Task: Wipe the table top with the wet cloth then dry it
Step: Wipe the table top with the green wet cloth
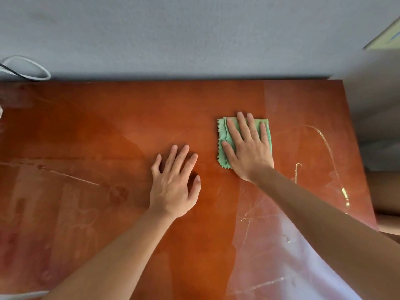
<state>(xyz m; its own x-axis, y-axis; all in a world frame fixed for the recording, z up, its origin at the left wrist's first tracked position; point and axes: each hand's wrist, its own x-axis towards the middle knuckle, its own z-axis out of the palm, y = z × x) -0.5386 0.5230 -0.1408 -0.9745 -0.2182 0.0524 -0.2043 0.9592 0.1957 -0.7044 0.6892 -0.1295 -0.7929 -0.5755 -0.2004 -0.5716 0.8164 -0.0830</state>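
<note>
Wiping looks to be underway, not finished: the right hand (249, 146) lies flat on the green cloth (223, 148), fingers straight and slightly spread, pressing it onto the table top (97, 131) right of centre and toward the far edge. The cloth is folded into a small pad with a zigzag edge showing on its left side. The left hand (175, 182) rests flat on the bare wood just left of and nearer than the cloth, fingers straight and fanned apart, holding nothing, apparently as a brace.

Judging by the surface, the middle band around the hands has a deeper, even colour, while the near-left area shows pale smears and the right side carries thin curved streaks (324, 139) and a glossy sheen. I take that to mean part of the top has been passed over and the left and near-right portions remain. Whether the cloth is wet cannot be told by sight. Drying seems not yet begun.

Count: one cloth, one table, two hands, and one looped white cable (32, 69) at the far left against the wall (194, 33)
</note>
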